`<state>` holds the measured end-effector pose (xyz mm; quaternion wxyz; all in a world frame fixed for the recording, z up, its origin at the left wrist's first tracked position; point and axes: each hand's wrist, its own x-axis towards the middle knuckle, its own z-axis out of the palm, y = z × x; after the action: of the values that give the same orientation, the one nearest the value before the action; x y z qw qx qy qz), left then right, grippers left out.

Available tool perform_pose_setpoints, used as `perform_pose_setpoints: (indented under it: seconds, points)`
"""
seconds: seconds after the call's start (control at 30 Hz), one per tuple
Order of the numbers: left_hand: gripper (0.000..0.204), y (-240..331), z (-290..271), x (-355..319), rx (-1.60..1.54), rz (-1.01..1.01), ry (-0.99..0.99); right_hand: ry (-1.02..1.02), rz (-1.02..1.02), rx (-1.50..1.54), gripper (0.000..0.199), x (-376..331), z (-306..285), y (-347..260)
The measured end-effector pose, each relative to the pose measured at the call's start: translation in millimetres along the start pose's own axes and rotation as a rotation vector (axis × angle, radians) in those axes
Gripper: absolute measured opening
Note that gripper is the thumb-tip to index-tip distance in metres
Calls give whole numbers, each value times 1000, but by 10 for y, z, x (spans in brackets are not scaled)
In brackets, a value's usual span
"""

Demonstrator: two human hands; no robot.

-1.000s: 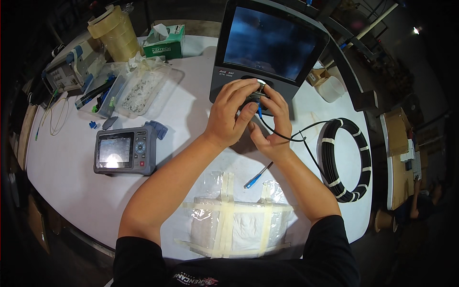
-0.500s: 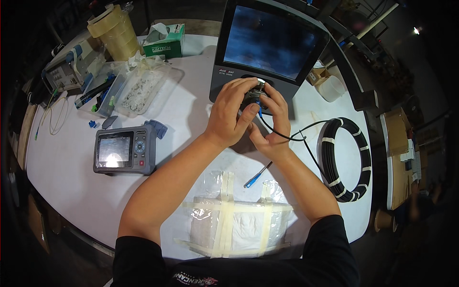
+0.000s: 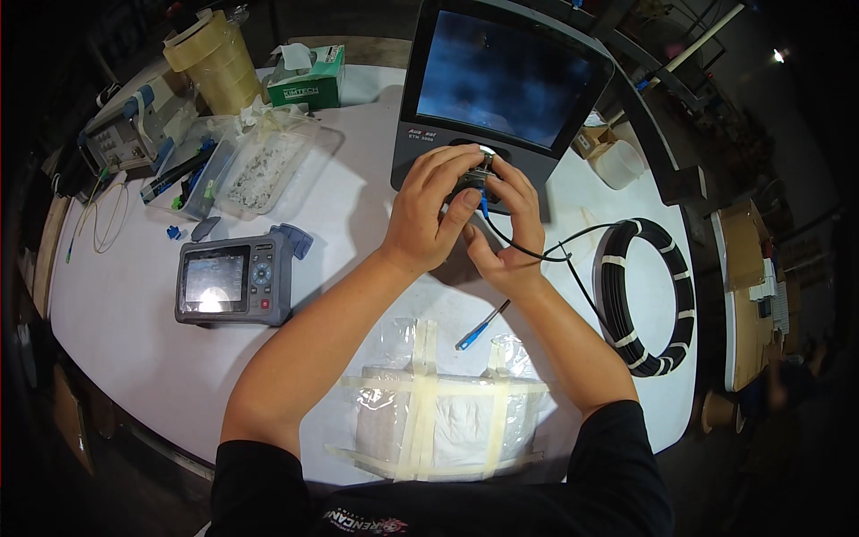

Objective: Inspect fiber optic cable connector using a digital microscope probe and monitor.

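Working two hands at one metal fixture (image 3: 480, 179) on the front of one screen unit (image 3: 503, 80). Left hand (image 3: 428, 210) curls round its left side, right hand (image 3: 514, 231) its right; can't tell if either is clamped, contact hidden. Two blue connectors: first connector (image 3: 485, 205) at the fixture between the hands, second connector (image 3: 471, 337) loose on the table (image 3: 358, 358). One black coil (image 3: 616, 300), right. Vs half a second ago: hands and connectors practically unmoved, screen same blue blur.
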<state>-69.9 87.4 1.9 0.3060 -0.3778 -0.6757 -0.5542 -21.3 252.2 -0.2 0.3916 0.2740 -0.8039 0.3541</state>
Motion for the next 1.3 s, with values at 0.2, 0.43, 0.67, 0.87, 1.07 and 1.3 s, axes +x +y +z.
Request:
perform_pose_setpoints:
  seconds: [0.2, 0.43, 0.67, 0.87, 1.07, 1.3]
  points:
    - [39, -2, -13, 3, -1, -7, -2, 18, 9, 14, 67, 12, 17, -15]
    - [39, 5, -5, 0, -2, -15, -8, -13, -5, 2, 68, -6, -15, 7]
    - [41, 14, -1, -3, 13, -26, -16, -15, -25, -9, 66, 6, -37, -8]
    - [50, -3, 23, 8, 2, 22, 21, -22, -4, 34, 69, -31, 8, 10]
    - [48, -14, 38, 20, -14, 32, 21, 8, 42, 79, 69, -68, 11, 32]
    - [47, -12, 8, 0, 6, 6, 4, 215, 427, 343, 30, -135, 82, 129]
